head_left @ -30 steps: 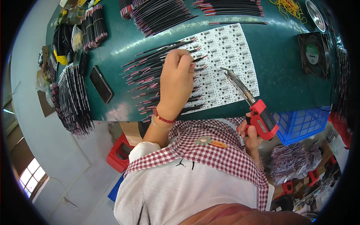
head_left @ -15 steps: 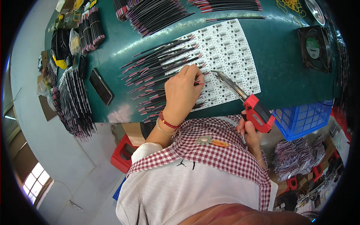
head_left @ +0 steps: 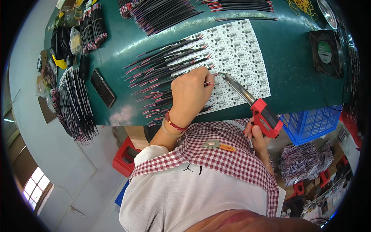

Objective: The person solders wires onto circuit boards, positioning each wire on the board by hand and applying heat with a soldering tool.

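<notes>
A white sheet of circuit boards (head_left: 243, 54) lies on the green table, with rows of black wires (head_left: 154, 69) laid across its left part, their ends red and pale. Over these wires my left hand (head_left: 191, 91) is closed in a pinch on a black wire (head_left: 209, 84), its red end just showing past the fingers. My right hand (head_left: 258, 136) grips a red soldering gun (head_left: 266, 118) by its handle. The gun's metal tip touches or hovers near the boards right beside my left fingertips; I cannot tell which.
Bundles of black wires (head_left: 164, 15) lie at the back, with more bundles (head_left: 92, 29) at the far left. A phone (head_left: 103, 88) rests left of the sheet. A black fan (head_left: 325, 53) stands at the right, near yellow rubber bands (head_left: 302, 7). Below the table edge is a blue crate (head_left: 311, 123).
The left hand has turned slightly and its fingers have closed in nearer the sheet. The soldering gun stays nearly in place. The whole view has shifted a little.
</notes>
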`<state>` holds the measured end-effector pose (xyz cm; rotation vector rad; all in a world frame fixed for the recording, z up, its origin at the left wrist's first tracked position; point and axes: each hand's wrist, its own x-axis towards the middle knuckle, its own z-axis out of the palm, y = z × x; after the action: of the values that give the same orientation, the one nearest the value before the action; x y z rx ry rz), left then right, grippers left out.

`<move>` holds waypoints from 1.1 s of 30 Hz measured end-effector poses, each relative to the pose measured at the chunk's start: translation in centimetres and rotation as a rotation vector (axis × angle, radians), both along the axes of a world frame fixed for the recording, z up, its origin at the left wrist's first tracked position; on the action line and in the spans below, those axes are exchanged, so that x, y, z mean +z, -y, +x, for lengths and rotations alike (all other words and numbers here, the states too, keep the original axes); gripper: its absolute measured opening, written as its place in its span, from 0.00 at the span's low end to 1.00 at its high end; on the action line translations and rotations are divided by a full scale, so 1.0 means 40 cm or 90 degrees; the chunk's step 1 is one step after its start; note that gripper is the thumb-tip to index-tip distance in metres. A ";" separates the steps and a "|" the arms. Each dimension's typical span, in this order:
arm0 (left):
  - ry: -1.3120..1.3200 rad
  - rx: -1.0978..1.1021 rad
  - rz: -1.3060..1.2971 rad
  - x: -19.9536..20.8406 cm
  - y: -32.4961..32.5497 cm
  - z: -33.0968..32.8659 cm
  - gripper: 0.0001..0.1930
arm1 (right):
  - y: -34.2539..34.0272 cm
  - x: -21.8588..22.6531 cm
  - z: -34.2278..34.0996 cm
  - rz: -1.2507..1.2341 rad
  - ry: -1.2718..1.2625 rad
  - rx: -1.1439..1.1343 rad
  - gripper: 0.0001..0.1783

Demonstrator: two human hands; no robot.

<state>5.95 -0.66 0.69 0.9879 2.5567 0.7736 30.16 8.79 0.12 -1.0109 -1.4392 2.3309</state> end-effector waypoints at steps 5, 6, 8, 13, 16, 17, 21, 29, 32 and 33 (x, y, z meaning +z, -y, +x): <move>0.000 -0.005 -0.004 -0.005 -0.002 -0.002 0.03 | 0.009 0.016 -0.011 0.015 0.070 -0.015 0.08; 0.001 -0.006 -0.002 -0.006 -0.003 -0.003 0.03 | 0.007 0.013 -0.010 0.016 0.070 -0.016 0.08; 0.001 -0.001 0.001 -0.003 0.001 -0.004 0.03 | -0.001 0.004 -0.003 0.069 0.051 0.043 0.09; 0.009 -0.002 -0.005 -0.006 0.000 -0.005 0.02 | 0.004 0.000 0.018 0.064 0.013 0.052 0.17; 0.008 -0.003 -0.010 0.000 0.001 -0.008 0.02 | 0.001 0.011 0.011 0.047 0.002 0.021 0.19; 0.012 -0.005 -0.013 0.004 0.000 -0.010 0.02 | -0.001 0.012 0.011 0.054 0.010 0.033 0.19; 0.049 -0.039 -0.030 0.010 -0.001 -0.030 0.04 | 0.001 0.009 0.016 0.054 0.037 0.044 0.19; 0.048 -0.057 -0.037 0.016 -0.005 -0.039 0.06 | -0.003 -0.006 0.018 0.052 0.049 0.071 0.10; 0.044 -0.061 -0.046 0.015 -0.007 -0.039 0.06 | 0.009 0.006 0.006 0.040 0.070 0.021 0.09; 0.038 -0.065 -0.053 0.013 -0.008 -0.038 0.06 | 0.006 0.001 0.012 0.041 0.070 0.020 0.09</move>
<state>4.41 -0.36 1.22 1.0439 2.4451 0.6534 30.62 8.56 0.14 -1.1216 -1.5704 2.2668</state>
